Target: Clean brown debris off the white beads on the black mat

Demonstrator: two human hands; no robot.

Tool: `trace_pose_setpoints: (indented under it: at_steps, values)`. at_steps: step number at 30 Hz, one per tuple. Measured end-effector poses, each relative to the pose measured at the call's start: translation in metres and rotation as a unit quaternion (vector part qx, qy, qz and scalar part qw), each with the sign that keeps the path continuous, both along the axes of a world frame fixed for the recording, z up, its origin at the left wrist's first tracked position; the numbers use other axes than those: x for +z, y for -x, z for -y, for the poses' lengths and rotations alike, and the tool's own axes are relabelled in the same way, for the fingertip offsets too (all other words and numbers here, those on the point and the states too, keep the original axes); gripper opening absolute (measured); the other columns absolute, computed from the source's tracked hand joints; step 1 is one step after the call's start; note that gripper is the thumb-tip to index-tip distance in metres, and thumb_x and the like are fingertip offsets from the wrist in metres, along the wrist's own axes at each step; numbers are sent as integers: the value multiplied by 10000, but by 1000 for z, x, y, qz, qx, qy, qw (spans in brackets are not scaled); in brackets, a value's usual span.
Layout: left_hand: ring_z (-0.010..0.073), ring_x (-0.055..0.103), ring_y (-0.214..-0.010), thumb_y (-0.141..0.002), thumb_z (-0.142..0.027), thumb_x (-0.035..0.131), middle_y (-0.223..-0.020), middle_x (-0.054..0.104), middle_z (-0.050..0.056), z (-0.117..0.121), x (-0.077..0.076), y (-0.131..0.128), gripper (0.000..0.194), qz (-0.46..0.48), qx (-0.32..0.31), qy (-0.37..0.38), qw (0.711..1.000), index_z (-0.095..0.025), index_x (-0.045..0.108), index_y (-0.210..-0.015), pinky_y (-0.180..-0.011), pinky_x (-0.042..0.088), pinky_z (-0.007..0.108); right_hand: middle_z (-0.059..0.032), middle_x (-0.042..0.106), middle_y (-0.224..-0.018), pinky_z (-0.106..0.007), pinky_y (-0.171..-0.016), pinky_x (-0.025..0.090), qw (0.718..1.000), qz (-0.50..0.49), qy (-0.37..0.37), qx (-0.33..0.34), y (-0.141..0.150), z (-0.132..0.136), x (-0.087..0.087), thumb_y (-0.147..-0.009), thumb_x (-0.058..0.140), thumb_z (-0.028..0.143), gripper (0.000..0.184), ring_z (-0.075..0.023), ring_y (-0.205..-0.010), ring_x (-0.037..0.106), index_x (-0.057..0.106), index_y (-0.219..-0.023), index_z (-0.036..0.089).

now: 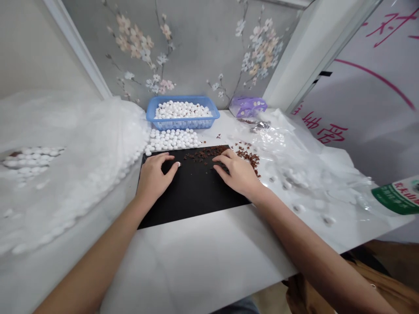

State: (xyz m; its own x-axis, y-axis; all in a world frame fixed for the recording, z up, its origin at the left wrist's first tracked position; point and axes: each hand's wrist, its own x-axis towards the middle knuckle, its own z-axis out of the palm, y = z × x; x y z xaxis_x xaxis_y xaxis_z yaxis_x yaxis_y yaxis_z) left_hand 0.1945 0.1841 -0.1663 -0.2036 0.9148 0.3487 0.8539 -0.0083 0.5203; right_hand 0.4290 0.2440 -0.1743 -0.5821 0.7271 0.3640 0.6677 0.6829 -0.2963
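Note:
My left hand (pixel 156 173) is over the left part of a black mat (pixel 193 192), thumb and forefinger apart. A small white spot shows at its thumb tip; I cannot tell whether it is the nail or a bit of something. Across the mat, my right hand (pixel 238 172) has its thumb and fingers spread beside a scatter of small brown star-shaped pieces (pixel 204 154). More brown star-shaped pieces (pixel 248 157) lie just past that hand, on the white table. Small white balls (pixel 173 138) are gathered behind the mat's far edge.
A blue basket (pixel 182 124) full of white balls stands at the back. To the left bulges a large translucent bag (pixel 98 135) of white balls. Clear plastic bags (pixel 281 139), a purple packet (pixel 248 106) and a green-labelled bottle (pixel 397 196) occupy the right side.

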Motion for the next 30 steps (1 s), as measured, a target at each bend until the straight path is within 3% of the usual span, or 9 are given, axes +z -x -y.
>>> trace_pose_setpoints:
  at_steps: [3,6,10,14,20,23,27,30]
  values:
    - [293,475,-1162,-829,-389,453,-1253,574,105,4,7,13,394,-115,43,-42,992,-184,612,-1126,-1002,278,387,-99,534,-1204,-387,-891,398,996,20,-58,68,5,2,-2,-935,444,346,328,-249,-1082,460,596,-1178,188]
    - [315,470,-1144,-844,-345,399,-1248,572,127,7,9,28,419,-196,114,-49,973,-161,585,-1172,-961,281,421,-78,504,-1293,-419,-972,338,992,51,-65,92,10,3,-6,-953,401,375,382,-252,-1162,407,566,-1233,174]
    - [316,506,-1064,-854,-317,346,-1067,646,159,8,6,36,424,-243,138,3,960,-141,603,-1142,-961,256,454,-75,578,-1205,-438,-989,312,994,55,-42,86,13,2,-11,-956,403,368,372,-229,-1091,465,597,-1178,141]
    - [312,537,-995,-864,-306,308,-925,676,161,8,4,35,423,-274,140,37,951,-131,639,-1062,-979,239,479,-74,617,-1130,-471,-1015,272,995,20,-55,83,12,1,-12,-941,417,230,284,-221,-1042,497,617,-1121,140]
    - [302,447,-1201,-864,-295,328,-1248,559,174,6,2,34,460,-265,98,16,959,-109,509,-1244,-1044,210,460,-37,661,-1000,-396,-943,343,987,-84,-95,96,9,1,-7,-892,427,77,240,-180,-901,550,633,-989,153]
    - [279,521,-1108,-873,-266,304,-1122,627,163,5,2,34,429,-272,87,39,958,-123,552,-1192,-1067,181,465,-24,665,-962,-366,-881,371,980,-126,-105,115,9,2,-4,-876,448,54,211,-162,-851,557,622,-940,156]
    - [272,567,-983,-875,-259,306,-1012,657,144,6,4,34,380,-277,97,38,955,-133,623,-1040,-1014,269,455,-24,667,-941,-353,-820,384,977,-139,-94,133,11,5,-2,-856,453,30,217,-158,-821,553,616,-923,156]
    - [257,573,-951,-863,-294,372,-975,655,118,6,6,27,323,-230,84,7,970,-155,618,-1019,-919,371,413,-28,673,-954,-351,-795,393,971,-154,-103,152,11,7,-1,-859,458,41,225,-151,-793,559,635,-927,160]
